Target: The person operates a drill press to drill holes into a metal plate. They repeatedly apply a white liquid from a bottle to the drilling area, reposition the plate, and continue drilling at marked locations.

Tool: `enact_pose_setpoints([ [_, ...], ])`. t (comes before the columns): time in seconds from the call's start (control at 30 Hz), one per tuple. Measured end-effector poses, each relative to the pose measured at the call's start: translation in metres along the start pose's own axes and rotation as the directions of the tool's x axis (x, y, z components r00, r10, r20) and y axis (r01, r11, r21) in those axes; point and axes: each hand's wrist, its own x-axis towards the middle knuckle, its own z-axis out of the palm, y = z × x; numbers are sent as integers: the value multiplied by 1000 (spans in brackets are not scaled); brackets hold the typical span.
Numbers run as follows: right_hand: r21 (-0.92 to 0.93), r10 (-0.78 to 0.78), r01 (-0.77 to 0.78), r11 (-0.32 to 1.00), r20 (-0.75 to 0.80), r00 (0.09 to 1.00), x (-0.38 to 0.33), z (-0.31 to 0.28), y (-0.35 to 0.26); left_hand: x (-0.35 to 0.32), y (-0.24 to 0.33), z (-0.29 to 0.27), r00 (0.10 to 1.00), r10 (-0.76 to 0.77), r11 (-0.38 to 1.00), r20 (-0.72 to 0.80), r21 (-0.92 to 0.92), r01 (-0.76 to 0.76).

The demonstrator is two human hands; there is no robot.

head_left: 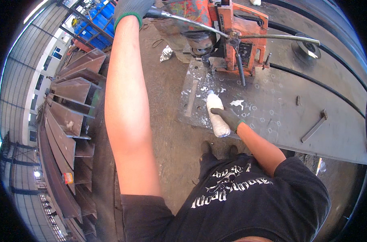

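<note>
My left hand [133,9], in a grey glove with a green cuff, is raised at the top edge and closed round the end of a long metal feed lever [187,21]. That lever runs to the hub of an orange drill press [227,36] standing on a steel plate [268,109]. Below its motor, the drill's tool end [206,60] is near the plate. My right hand [228,117], also gloved, grips a plastic bottle [215,107] of white fluid, tilted with its narrow end toward the drill. White splashes [237,104] lie around it.
A hammer [314,126] lies on the plate's right side, which bears rows of chalk circles. Farther back are a dark round spool [306,49] and black bars. Steel beams with ribs [70,117] line the left side; blue cylinders [98,22] stand behind.
</note>
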Motion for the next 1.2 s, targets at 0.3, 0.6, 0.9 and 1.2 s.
enact_pose_setpoints([
  [0.3,28,-3,2,1000,27,1000,30,-15,26,-12,9,0,991,44,989,-125,147,-26],
  [0.6,23,-3,2,1000,25,1000,33,-22,24,-4,-14,0,947,316,841,-65,482,-247],
  [0.9,50,0,-2,999,43,999,20,-19,12,6,-26,4,916,400,687,32,651,-323],
  [1.2,-46,-76,78,996,42,996,37,-18,29,-18,-28,-19,976,216,859,-37,482,-172],
])
